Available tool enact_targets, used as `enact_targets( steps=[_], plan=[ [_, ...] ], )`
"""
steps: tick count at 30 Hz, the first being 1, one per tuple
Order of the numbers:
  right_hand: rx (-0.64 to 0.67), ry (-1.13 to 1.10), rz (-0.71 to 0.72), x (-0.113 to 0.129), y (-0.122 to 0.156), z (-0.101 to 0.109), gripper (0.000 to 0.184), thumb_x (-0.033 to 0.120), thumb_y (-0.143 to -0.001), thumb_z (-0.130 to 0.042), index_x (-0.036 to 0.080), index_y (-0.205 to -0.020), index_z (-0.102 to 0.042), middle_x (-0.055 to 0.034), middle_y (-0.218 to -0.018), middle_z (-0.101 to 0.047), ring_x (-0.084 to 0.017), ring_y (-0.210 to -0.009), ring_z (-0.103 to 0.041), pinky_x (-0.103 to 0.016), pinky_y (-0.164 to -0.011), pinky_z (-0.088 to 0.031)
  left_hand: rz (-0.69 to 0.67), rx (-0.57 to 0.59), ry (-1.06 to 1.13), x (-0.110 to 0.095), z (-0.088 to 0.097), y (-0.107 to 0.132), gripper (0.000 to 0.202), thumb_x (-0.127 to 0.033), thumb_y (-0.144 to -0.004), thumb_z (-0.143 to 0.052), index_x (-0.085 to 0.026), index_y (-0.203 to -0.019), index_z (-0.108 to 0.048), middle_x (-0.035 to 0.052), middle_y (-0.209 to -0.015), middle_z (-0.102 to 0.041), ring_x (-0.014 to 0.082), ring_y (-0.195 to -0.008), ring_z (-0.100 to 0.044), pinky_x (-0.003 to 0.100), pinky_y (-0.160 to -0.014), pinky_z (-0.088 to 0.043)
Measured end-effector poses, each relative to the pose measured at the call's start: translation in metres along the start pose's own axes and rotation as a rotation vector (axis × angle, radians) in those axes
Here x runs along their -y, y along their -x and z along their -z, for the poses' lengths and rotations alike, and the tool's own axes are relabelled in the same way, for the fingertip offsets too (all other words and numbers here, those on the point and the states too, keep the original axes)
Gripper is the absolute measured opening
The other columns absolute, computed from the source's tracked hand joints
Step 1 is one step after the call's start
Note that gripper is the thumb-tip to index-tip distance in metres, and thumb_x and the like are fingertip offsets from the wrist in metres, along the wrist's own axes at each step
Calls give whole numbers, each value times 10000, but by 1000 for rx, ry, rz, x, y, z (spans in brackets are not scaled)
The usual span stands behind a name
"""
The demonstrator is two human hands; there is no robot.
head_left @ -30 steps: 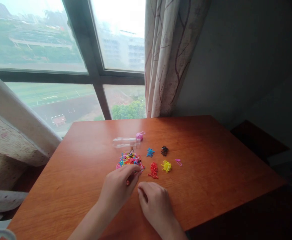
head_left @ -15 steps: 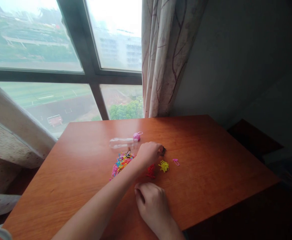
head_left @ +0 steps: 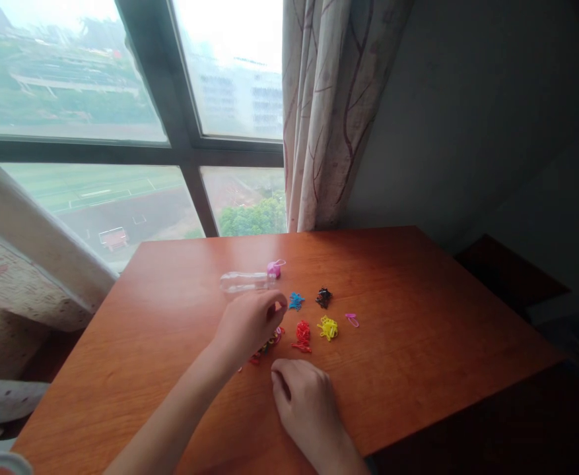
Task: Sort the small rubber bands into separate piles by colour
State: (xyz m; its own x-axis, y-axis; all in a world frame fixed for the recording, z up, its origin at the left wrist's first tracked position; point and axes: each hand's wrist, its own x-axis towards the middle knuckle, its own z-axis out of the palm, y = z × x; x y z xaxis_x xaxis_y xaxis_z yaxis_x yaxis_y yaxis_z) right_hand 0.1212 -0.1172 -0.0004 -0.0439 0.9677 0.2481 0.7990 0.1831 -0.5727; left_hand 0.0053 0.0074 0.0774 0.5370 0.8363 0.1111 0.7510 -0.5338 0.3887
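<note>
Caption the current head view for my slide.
Left hand partly hides the multicoloured pile; right hand rests near the red pile, with blue, yellow and black piles beyond.

My left hand (head_left: 249,323), just beside the blue pieces (head_left: 296,301), partly hid the mixed-colour pieces (head_left: 268,345); my right hand (head_left: 304,399) lay loosely curled on the table (head_left: 418,343), near the red pieces (head_left: 303,332).

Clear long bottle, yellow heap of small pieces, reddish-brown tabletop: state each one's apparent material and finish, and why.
Clear long bottle: glossy, probably plastic, from its transparency and bright streaks; glass isn't ruled out.
Yellow heap of small pieces: likely plastic, from its even colour; too small to judge finish.
Reddish-brown tabletop: wood or laminate, semi-gloss, from its grain and soft sheen.
</note>
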Motion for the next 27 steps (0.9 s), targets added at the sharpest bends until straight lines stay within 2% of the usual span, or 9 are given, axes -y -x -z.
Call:
enact_targets(
  steps=[5, 9, 12, 18, 22, 27],
  plan=[
    [3, 31, -10, 0, 1, -1, 158, 128, -884, -488, 236, -820, -584, 18, -744, -654, -157, -687, -602, -275, -616, -297, 50, -31, 111, 11, 5, 36, 125, -239, -867, -536, -219, -869, -659, -16, -689, -686, 133, -615, -600, 209, -550, -368],
    [10, 44, 5, -1, 1, -1, 151, 133, -893, -482, 235, -821, -568, 18, -746, -649, -157, -690, -597, -278, -616, -287, 92, -39, 86, 20, -9, 62, 144, -269, -887, -516, -228, -861, -652, -20, -700, -688, 136, -595, -605, 215, -547, -379],
    [17, 67, 8, -1, 1, -1, 158, 132, -897, -477, 235, -802, -550, 22, -731, -636, -156, -682, -592, -285, -608, -276, 84, -56, 19, 26, -24, 75, 153, -262, -898, -512, -245, -926, -662, -15, -766, -717, 150, -641, -650, 223, -573, -408],
    [3, 92, 20, -1, 1, -1, 166, 127, -894, -470, 233, -786, -537, 24, -720, -626, -153, -668, -586, -290, -603, -270, 25, -147, -137, 31, -43, 82, 199, -275, -913, -511, -271, -1029, -673, 12, -936, -764, 203, -783, -714, 255, -622, -476],
    [1, 92, 24, -1, 1, 0, 165, 128, -894, -475, 232, -783, -539, 23, -717, -627, -152, -665, -587, -285, -601, -276, -11, -148, -185, 30, -44, 81, 240, -236, -914, -485, -260, -1054, -678, 28, -971, -765, 210, -811, -722, 263, -631, -499],
    [-3, 98, 30, 0, 0, 1, 163, 124, -893, -475, 230, -794, -549, 20, -722, -635, -151, -675, -597, -268, -606, -294, 22, -149, -144, 28, -42, 83, 241, -241, -928, -449, -246, -994, -680, 33, -917, -762, 189, -753, -704, 249, -629, -485]
  ],
)
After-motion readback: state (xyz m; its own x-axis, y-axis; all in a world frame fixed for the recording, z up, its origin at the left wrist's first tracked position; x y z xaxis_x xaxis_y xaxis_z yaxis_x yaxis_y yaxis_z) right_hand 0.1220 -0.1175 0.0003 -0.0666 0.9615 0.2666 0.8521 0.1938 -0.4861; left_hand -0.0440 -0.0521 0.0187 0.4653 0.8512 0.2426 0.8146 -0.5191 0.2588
